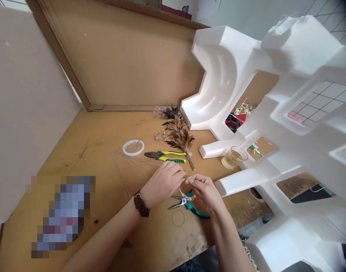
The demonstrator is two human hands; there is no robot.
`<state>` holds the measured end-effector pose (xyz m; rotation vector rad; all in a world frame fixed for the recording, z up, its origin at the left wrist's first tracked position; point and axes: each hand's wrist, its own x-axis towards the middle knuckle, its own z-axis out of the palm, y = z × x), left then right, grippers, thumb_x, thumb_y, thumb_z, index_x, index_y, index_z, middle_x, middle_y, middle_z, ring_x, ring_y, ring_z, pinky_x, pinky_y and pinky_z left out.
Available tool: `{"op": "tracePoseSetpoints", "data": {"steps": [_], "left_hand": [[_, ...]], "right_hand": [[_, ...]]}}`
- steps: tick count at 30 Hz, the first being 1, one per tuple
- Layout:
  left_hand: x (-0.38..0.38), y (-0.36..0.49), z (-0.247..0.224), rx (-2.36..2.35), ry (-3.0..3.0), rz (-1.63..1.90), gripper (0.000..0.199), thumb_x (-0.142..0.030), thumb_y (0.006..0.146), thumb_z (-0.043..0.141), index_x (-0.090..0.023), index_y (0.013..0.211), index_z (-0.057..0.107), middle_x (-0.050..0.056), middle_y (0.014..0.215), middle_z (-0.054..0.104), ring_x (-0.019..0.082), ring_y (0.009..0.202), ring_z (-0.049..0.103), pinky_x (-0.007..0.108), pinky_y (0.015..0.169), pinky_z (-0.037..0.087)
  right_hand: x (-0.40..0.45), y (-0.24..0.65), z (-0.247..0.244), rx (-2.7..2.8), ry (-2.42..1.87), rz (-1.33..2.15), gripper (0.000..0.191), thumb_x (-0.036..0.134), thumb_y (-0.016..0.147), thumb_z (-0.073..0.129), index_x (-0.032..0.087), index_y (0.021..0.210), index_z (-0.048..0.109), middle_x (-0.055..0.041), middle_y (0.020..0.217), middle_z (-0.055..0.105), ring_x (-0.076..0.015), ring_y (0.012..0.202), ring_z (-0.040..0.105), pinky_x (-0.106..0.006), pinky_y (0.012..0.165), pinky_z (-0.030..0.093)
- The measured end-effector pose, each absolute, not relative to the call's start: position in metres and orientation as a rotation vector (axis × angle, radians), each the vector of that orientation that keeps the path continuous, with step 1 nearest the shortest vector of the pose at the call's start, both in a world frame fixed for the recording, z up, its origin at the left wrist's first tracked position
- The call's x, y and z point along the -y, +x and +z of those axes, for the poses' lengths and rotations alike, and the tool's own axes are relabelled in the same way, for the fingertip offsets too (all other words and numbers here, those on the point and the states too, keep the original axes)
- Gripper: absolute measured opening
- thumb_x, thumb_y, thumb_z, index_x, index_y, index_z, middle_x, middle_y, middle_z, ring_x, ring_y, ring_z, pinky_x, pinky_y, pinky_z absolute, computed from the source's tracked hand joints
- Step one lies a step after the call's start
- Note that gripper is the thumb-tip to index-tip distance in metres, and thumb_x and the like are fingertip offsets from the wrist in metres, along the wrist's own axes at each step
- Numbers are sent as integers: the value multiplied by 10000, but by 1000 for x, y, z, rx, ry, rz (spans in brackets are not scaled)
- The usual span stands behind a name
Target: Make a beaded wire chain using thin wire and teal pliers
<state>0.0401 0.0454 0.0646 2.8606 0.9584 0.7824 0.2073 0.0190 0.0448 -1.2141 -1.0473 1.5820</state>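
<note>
Over the front of the table, my left hand (pixel 165 180) and my right hand (pixel 202 189) meet, fingertips pinched close together. Between them is a thin wire with several clear beads (pixel 187 197) hanging below; the exact grip is partly hidden by the fingers. Under the beads lie needle-nose pliers (pixel 184 202) with teal and black handles, jaws slightly apart. A thin yellow rubber band (pixel 178 218) rests just in front of them. Beyond my left hand are yellow and green combination pliers (pixel 165 156), and behind these a bundle of brown feathers (pixel 178 130) bound to a stick.
A roll of white tape (pixel 133 148) and loose thin wires (pixel 124 166) lie left of the pliers. Large white foam packaging (pixel 218 87) stands along the right, with a glass (pixel 234 158) beside it. A cardboard panel (pixel 127 56) closes the back. A blurred-out item (pixel 63 215) lies front left.
</note>
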Motion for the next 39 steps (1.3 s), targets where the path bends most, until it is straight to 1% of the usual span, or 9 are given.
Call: {"op": "tracePoseSetpoints", "data": {"steps": [6,11,17,19,21,24,26,30,39], "left_hand": [[-44,40,66,-1010,2763,877,211,-177,882,380,-150,805,575,53,801,549,178,793,470,338,744,378],[-40,41,66,-1114,2499,1014,157,-195,875,409,-164,881,563,52,857,565,178,838,493,331,755,401],[-36,41,70,-1197,2130,1101,108,-206,868,423,-172,851,524,34,832,567,153,796,524,291,712,430],[-34,41,74,-1190,2108,1085,118,-192,863,422,-175,809,525,23,804,561,146,777,523,281,700,425],[-31,42,77,-1199,2091,1084,120,-186,853,433,-176,779,528,15,780,554,139,749,520,272,681,422],[-27,46,75,-1199,2003,1060,124,-194,838,454,-178,745,535,-3,719,544,118,657,515,243,614,423],[-26,49,70,-1164,1926,1026,109,-203,829,469,-178,758,549,-7,715,555,111,636,524,229,591,429],[-28,55,58,-1114,1815,1010,113,-229,828,475,-172,773,556,1,729,571,109,639,536,224,591,442],[-29,59,54,-1102,1761,1044,130,-225,831,463,-166,734,525,-16,686,526,94,599,487,208,560,415]], "right_hand": [[-20,211,40,974,-1107,1713,194,337,708,598,144,699,612,135,296,253,-25,301,129,-182,392,296],[-23,213,37,889,-965,1814,148,303,724,593,157,705,607,144,287,233,-20,278,110,-187,411,308],[-20,208,36,893,-940,1744,140,305,756,563,170,734,591,147,301,198,-32,287,112,-198,423,315],[-16,204,35,973,-1036,1578,175,342,773,548,173,742,584,135,328,227,-42,306,150,-200,419,311],[-12,200,33,1121,-1198,1261,202,368,789,533,175,769,586,95,390,360,-62,349,278,-205,429,323],[-7,197,28,1410,-1371,677,185,320,822,499,178,866,608,-3,615,592,-115,525,502,-233,517,398],[-4,196,26,1579,-1359,377,176,250,832,480,179,915,618,-43,740,654,-137,625,571,-259,602,441],[-3,196,24,1760,-1243,62,216,149,825,469,180,972,624,-60,788,682,-137,640,601,-282,650,459],[-1,193,11,1799,-1231,-147,372,89,823,472,195,1166,569,-35,700,670,-120,609,589,-287,697,469]]}}
